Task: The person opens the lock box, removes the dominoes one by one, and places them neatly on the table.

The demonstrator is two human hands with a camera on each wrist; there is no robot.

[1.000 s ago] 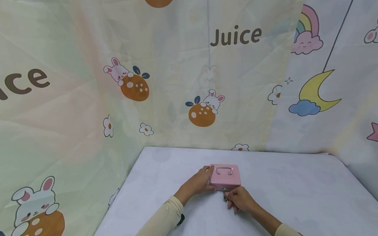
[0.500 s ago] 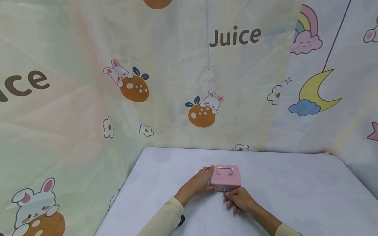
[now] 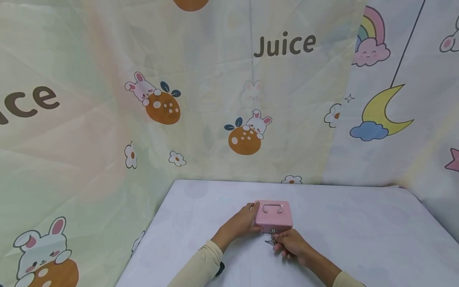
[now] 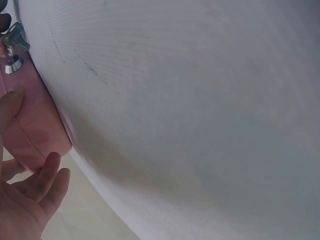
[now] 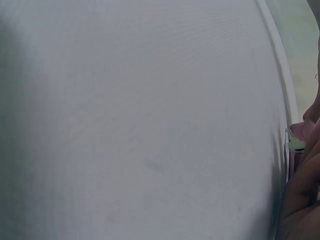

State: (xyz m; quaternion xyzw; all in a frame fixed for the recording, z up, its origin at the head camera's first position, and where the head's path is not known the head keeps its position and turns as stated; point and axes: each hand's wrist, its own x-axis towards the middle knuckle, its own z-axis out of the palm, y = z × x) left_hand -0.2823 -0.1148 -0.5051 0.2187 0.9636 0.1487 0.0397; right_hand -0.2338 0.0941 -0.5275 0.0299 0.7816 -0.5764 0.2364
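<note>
A small pink cash box (image 3: 273,220) with a metal carrying handle (image 3: 273,205) on its lid stands on the white table. My left hand (image 3: 241,221) grips its left side, the thumb on the front face and the fingers around the side edge. At the front, a silver round lock (image 4: 14,65) has a key in it, with metal keys (image 4: 16,36) hanging there. The fingers of my right hand (image 3: 293,242) pinch the key at the lock. In the right wrist view, curled fingers at the right edge hide most of the key and box.
The white-covered table (image 3: 344,231) extends around the box on both sides. Behind it hangs a printed fabric backdrop (image 3: 201,131) with bunnies and oranges. A small black object (image 3: 220,268) shows beneath the left sleeve (image 3: 201,261).
The hanging keys now stick out to the left of my right fingers, where they hung downward before. My right hand has shifted very slightly; my left hand and the box hold still.
</note>
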